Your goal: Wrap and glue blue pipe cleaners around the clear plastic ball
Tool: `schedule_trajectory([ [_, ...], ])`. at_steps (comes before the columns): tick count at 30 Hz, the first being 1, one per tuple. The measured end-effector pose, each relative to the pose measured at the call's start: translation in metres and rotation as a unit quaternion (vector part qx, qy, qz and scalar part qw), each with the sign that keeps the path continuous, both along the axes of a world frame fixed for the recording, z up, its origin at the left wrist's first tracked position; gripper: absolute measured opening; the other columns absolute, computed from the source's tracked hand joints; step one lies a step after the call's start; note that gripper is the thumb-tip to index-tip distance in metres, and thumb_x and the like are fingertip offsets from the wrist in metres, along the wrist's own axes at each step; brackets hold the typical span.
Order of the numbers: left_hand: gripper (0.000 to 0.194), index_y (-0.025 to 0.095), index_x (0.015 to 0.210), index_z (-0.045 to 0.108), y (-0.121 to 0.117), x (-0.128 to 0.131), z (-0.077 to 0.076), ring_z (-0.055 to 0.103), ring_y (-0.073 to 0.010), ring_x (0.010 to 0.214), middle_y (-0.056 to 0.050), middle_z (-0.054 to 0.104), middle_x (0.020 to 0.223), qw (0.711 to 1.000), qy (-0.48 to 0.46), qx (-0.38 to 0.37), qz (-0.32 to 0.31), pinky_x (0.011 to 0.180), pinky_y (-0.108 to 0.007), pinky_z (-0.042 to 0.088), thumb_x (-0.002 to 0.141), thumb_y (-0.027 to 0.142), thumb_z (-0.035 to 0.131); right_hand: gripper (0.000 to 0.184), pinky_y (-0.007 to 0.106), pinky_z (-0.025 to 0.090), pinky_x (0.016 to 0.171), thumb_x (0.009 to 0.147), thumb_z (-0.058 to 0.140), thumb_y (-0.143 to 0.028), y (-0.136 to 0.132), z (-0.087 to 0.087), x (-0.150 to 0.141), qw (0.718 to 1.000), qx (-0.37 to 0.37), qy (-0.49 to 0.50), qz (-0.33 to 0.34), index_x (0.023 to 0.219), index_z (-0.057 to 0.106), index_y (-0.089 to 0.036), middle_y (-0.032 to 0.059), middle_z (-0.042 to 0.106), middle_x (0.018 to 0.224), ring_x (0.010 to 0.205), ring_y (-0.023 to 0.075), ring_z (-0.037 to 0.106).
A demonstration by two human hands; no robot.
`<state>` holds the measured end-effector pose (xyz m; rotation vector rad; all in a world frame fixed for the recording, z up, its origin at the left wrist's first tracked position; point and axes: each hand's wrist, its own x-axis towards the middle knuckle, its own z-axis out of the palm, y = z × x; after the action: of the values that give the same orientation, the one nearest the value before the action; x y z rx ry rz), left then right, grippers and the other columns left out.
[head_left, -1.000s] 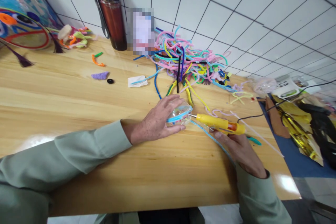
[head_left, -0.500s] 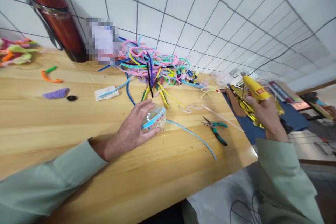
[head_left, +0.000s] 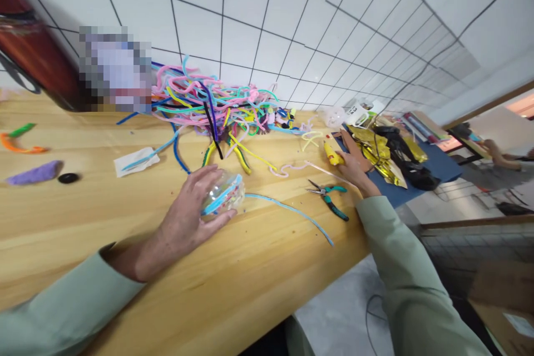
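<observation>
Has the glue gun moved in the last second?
Yes: judged against the table, the glue gun went rightward, away from the left hand, toward the right edge.

The left arm (head_left: pixel 79 300) enters at eight o'clock and slants toward two, sleeved up to a bare left wrist (head_left: pixel 137 253). The left grip (head_left: pixel 186 214) is cupped, fingers curled, thumb (head_left: pixel 219 222) spread below them toward two o'clock. The right arm (head_left: pixel 406 258) enters between four and five o'clock, slanting toward eleven. The right grip (head_left: pixel 354 173) is closed at three o'clock, its fingers partly hidden, well apart from the left.
</observation>
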<state>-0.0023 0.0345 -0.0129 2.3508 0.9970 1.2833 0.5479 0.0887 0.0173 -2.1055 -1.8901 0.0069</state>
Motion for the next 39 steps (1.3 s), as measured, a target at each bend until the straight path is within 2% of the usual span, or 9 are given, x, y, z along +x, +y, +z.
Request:
schedule_trajectory([
  [4, 0.071, 0.032, 0.159, 0.039, 0.000, 0.000, 0.001, 0.059, -0.0379, 0.144, -0.015, 0.058, 0.152, 1.000, 0.011, -0.004, 0.011, 0.116, -0.060, 0.058, 0.097, 0.039, 0.075, 0.056, 0.058, 0.053, 0.114, 0.076, 0.061, -0.011, 0.012, -0.004, 0.007, 1.000, -0.013, 0.001, -0.022, 0.130, 0.077, -0.015, 0.0204, 0.079, 0.126, 0.122, 0.0388, 0.069],
  [8, 0.073, 0.033, 0.159, 0.038, 0.000, 0.000, 0.002, 0.060, -0.0383, 0.143, -0.015, 0.058, 0.152, 1.000, 0.019, 0.002, 0.013, 0.116, -0.060, 0.059, 0.097, 0.040, 0.076, 0.049, 0.058, 0.053, 0.112, 0.078, 0.062, -0.012, 0.018, -0.004, 0.005, 1.000, 0.008, 0.002, -0.015, 0.124, 0.078, -0.016, 0.0210, 0.080, 0.121, 0.119, 0.0379, 0.070],
  [13, 0.073, 0.033, 0.159, 0.039, 0.001, -0.001, 0.005, 0.060, -0.0382, 0.142, -0.015, 0.059, 0.149, 1.000, 0.014, 0.011, 0.007, 0.113, -0.059, 0.060, 0.097, 0.040, 0.077, 0.038, 0.056, 0.048, 0.117, 0.088, 0.065, -0.020, -0.005, 0.009, -0.008, 0.998, 0.067, 0.007, 0.013, 0.125, 0.074, -0.016, 0.0227, 0.077, 0.131, 0.129, 0.0365, 0.065],
  [17, 0.072, 0.031, 0.158, 0.041, 0.002, -0.001, 0.006, 0.060, -0.0385, 0.142, -0.015, 0.059, 0.150, 1.000, 0.015, 0.016, 0.005, 0.113, -0.059, 0.060, 0.096, 0.041, 0.077, 0.027, 0.052, 0.055, 0.110, 0.094, 0.068, -0.029, -0.053, 0.020, -0.046, 0.994, 0.071, 0.032, 0.071, 0.119, 0.076, -0.023, 0.0152, 0.080, 0.125, 0.122, 0.0339, 0.072],
  [22, 0.080, 0.032, 0.157, 0.041, 0.003, -0.002, 0.004, 0.060, -0.0390, 0.143, -0.014, 0.059, 0.150, 1.000, 0.017, 0.014, 0.003, 0.117, -0.061, 0.056, 0.091, 0.046, 0.083, 0.012, 0.042, 0.061, 0.088, 0.101, 0.067, -0.032, -0.109, 0.023, -0.139, 0.979, 0.009, 0.085, 0.186, 0.106, 0.076, -0.026, 0.0067, 0.081, 0.102, 0.094, 0.0258, 0.077],
  [25, 0.084, 0.031, 0.157, 0.041, 0.003, -0.002, 0.004, 0.058, -0.0392, 0.145, -0.015, 0.058, 0.152, 1.000, 0.010, 0.002, -0.005, 0.119, -0.061, 0.055, 0.088, 0.047, 0.087, 0.010, 0.043, 0.058, 0.090, 0.102, 0.067, -0.029, -0.119, 0.019, -0.191, 0.968, -0.013, 0.051, 0.247, 0.107, 0.073, -0.024, 0.0092, 0.079, 0.104, 0.100, 0.0280, 0.075],
  [28, 0.076, 0.028, 0.156, 0.044, 0.001, -0.001, 0.005, 0.059, -0.0378, 0.144, -0.016, 0.058, 0.151, 1.000, -0.007, -0.001, -0.003, 0.118, -0.060, 0.056, 0.092, 0.041, 0.083, 0.011, 0.043, 0.057, 0.088, 0.102, 0.068, -0.029, -0.112, 0.009, -0.226, 0.967, -0.024, 0.021, 0.254, 0.111, 0.071, -0.023, 0.0111, 0.076, 0.107, 0.100, 0.0291, 0.072],
  [34, 0.067, 0.026, 0.154, 0.047, -0.001, 0.002, 0.007, 0.060, -0.0358, 0.144, -0.016, 0.060, 0.149, 1.000, -0.030, -0.006, 0.006, 0.118, -0.059, 0.055, 0.096, 0.038, 0.078, 0.009, 0.039, 0.055, 0.086, 0.101, 0.062, -0.019, -0.090, -0.007, -0.254, 0.971, -0.025, 0.051, 0.234, 0.098, 0.068, -0.024, 0.0098, 0.071, 0.102, 0.099, 0.0270, 0.069],
  [39, 0.067, 0.024, 0.154, 0.046, 0.000, 0.001, 0.007, 0.059, -0.0361, 0.145, -0.018, 0.059, 0.150, 0.999, -0.030, -0.025, 0.012, 0.119, -0.060, 0.055, 0.096, 0.039, 0.076, 0.013, 0.037, 0.052, 0.076, 0.096, 0.059, -0.019, -0.094, 0.009, -0.236, 0.976, -0.046, 0.122, 0.175, 0.085, 0.062, -0.025, 0.0047, 0.070, 0.085, 0.081, 0.0235, 0.066],
])
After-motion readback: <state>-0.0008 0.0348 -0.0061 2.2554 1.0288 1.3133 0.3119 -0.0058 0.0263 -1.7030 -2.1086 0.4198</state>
